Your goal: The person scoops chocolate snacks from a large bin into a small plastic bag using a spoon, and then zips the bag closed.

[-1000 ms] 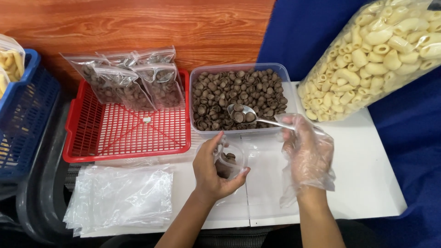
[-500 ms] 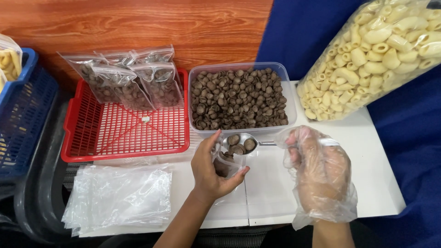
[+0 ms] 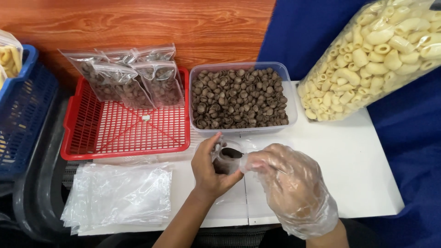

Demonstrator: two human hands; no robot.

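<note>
Centre frame, left hand (image 3: 209, 172) fingers grip the small bag (image 3: 226, 161) open; gloved right hand (image 3: 287, 183) fingers, closed on the spoon (image 3: 232, 153), tip it in from the right.

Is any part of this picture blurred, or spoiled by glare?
Head view: lighting even, shadows soft; the gloved right hand is slightly blurred; mild glare on the stack of empty bags and the pasta bag; the brown pieces in the tub stay sharp.
</note>
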